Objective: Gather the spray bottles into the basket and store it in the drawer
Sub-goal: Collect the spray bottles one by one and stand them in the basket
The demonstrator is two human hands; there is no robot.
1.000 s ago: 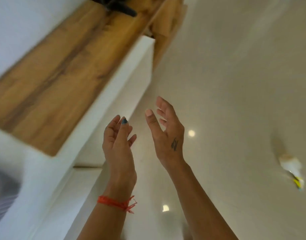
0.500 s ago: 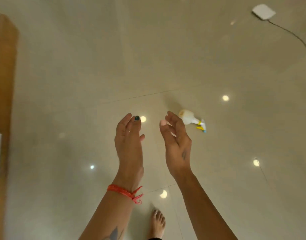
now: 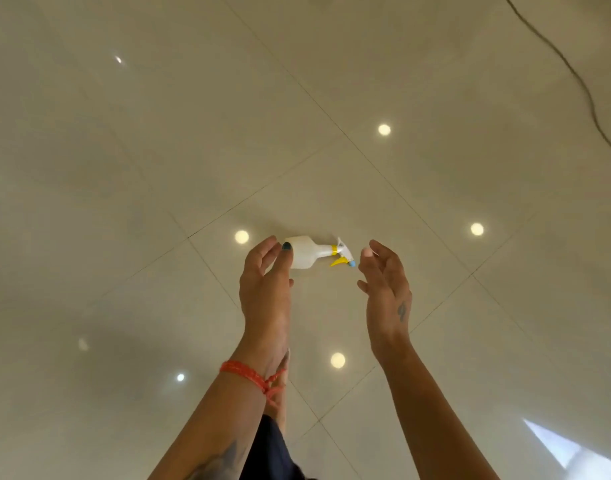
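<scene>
A white spray bottle (image 3: 309,253) with a yellow trigger and a blue nozzle tip lies on its side on the glossy beige floor, nozzle pointing right. My left hand (image 3: 267,285) is raised in front of it with fingers apart, its fingertips overlapping the bottle's base in the view. My right hand (image 3: 385,284) is held up to the right of the nozzle, fingers spread and holding nothing. Both hands hover above the floor. No basket or drawer is in view.
A dark cable (image 3: 581,81) runs across the tiles at the upper right. My bare foot (image 3: 280,400) and a dark trouser leg show under my left wrist. Ceiling lights reflect in the tiled floor (image 3: 158,168) all around.
My view has swung away from the wooden-topped white cabinet onto the open floor. The spray bottle has come from the right edge to the centre, between my hands, which have spread apart.
</scene>
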